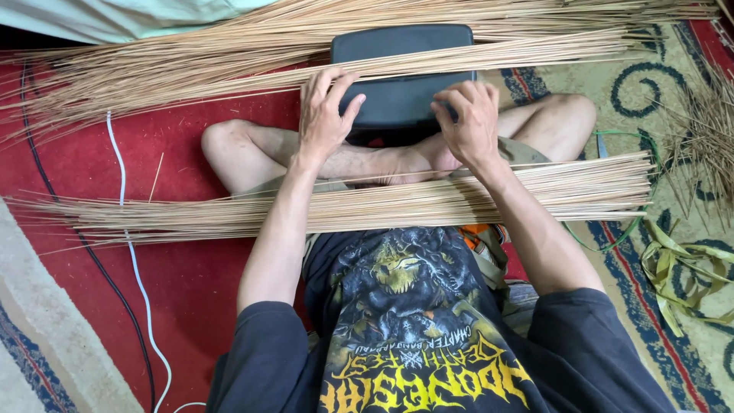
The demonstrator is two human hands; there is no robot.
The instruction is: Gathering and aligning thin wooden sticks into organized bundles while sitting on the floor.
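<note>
I sit cross-legged on a carpet. My left hand (325, 115) and my right hand (468, 118) both rest on a dark flat stool-like board (401, 46) in front of my legs, fingers curled over a thin row of long pale sticks (535, 52) lying across it. A thick bundle of the same sticks (367, 206) lies across my lap, under my forearms. A larger heap of sticks (191, 69) stretches across the floor beyond the board. Whether the fingers pinch single sticks I cannot tell.
A red carpet (176, 275) with a patterned border (657, 92) lies beneath. A white cable (126, 222) and a black cable (46, 183) run along the left. Green-yellow straps (680, 268) and loose dry fibres (707, 138) lie at the right.
</note>
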